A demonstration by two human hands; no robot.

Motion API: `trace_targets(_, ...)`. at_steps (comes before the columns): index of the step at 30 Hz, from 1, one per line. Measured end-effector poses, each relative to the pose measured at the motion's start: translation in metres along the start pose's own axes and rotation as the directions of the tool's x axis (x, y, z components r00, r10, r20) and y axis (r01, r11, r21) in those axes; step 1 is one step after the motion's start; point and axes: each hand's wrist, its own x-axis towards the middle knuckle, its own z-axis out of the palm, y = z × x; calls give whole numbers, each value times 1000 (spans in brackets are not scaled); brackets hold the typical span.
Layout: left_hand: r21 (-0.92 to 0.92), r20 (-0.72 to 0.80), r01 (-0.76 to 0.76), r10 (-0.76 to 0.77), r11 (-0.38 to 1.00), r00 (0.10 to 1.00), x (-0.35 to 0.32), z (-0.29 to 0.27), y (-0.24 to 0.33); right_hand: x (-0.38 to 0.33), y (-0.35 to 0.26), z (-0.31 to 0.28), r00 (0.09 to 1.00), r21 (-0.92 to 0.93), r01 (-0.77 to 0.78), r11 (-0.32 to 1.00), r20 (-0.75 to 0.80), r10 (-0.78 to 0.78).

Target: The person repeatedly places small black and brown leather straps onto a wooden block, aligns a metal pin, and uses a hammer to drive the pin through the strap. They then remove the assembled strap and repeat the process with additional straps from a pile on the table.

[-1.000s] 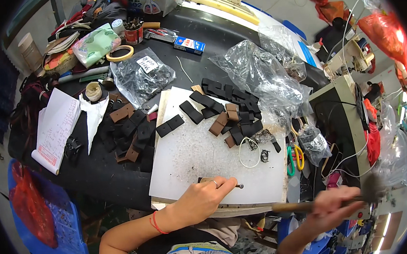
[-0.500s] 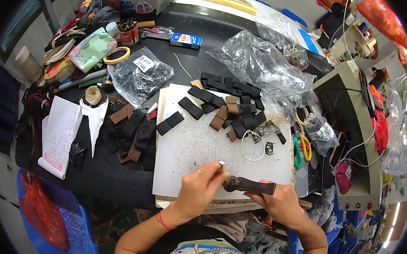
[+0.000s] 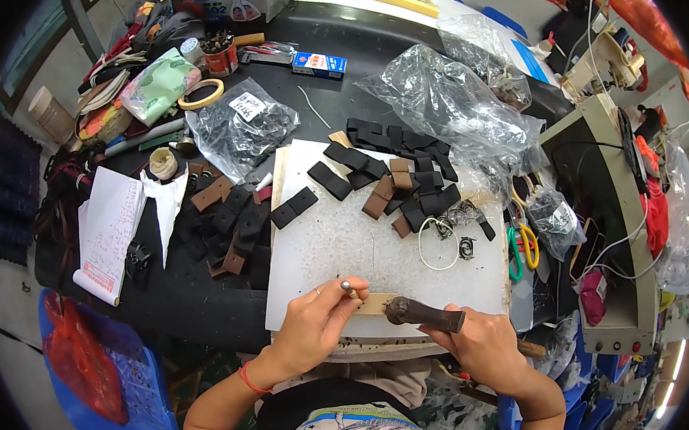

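My left hand (image 3: 308, 325) pinches a short metal punch (image 3: 349, 289) with a rounded shiny end, over the near edge of the white cutting board (image 3: 323, 256). My right hand (image 3: 481, 341) is wrapped round a hammer; its dark, worn head (image 3: 423, 313) points toward my left hand and stays a little apart from the punch. Between the two lies a flat tan strip (image 3: 375, 302), partly covered by the hammer head and my left fingers. Folded black leather pieces (image 3: 330, 181) and brown ones (image 3: 377, 199) are heaped at the board's far side.
More folded pieces (image 3: 237, 222) lie left of the board, near a notepad (image 3: 110, 231). A white cord loop (image 3: 435, 260) rests on the board. Scissors with green and yellow handles (image 3: 529, 246) lie to the right. Clear plastic bags (image 3: 449, 104) cover the far right.
My left hand with the punch has shifted left, away from the hammer head, and the tan strip now shows between them. The hammer stays in my right hand. The view has shifted slightly.
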Motion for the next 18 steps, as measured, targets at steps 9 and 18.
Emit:
trace_targets(9,384,152,-298,258,874,954,-6,6,4,-8,22,-4,993,72,25,997,-118,-16)
trace_targets(18,451,151,-311,272,836,950,-8,9,-1,23,3,-25,980,300,37,953,-199,24)
